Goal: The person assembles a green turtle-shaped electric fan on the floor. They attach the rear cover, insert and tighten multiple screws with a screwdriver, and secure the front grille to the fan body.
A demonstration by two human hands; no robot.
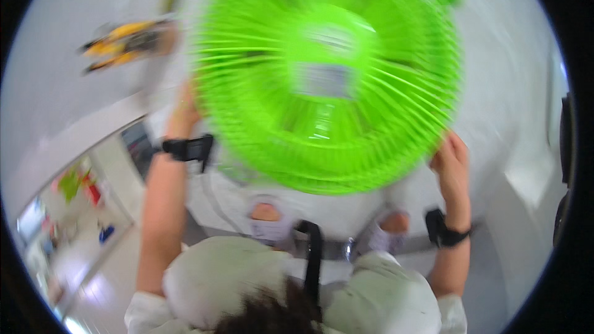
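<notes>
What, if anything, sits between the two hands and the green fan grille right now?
Nothing visible does. The left hand is pressed against the left edge of the round green fan grille, and the right hand grips its lower right rim. The picture is blurred, so finger placement is unclear.

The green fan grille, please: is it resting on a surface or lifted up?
Lifted: the green fan grille is gripped at its rim by the left hand and right hand.

Fan guard point(328, 80): bright green plastic, glossy, ribbed, and you saw light glint off its spokes. Wrist bands point(189, 147): matt black. Trousers point(383, 297): pale matt cloth. Floor point(520, 117): smooth, pale grey, with a faint sheen.
</notes>
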